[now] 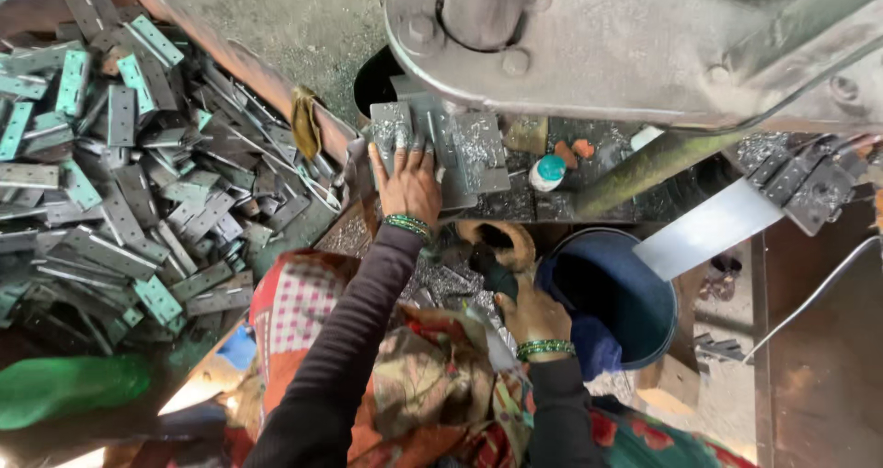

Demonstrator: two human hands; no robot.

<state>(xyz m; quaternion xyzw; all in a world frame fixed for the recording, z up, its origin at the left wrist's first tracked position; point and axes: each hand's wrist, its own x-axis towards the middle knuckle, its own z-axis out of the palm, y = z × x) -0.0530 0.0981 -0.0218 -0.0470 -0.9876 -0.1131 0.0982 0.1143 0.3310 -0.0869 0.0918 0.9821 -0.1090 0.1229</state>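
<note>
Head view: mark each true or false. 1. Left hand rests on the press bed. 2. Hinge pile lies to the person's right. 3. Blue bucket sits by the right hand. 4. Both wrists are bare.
1. True: the left hand lies flat on a plate on the press bed.
2. False: the hinge pile is to the left.
3. True: the bucket is beside the right hand.
4. False: both wear green bangles.
</note>
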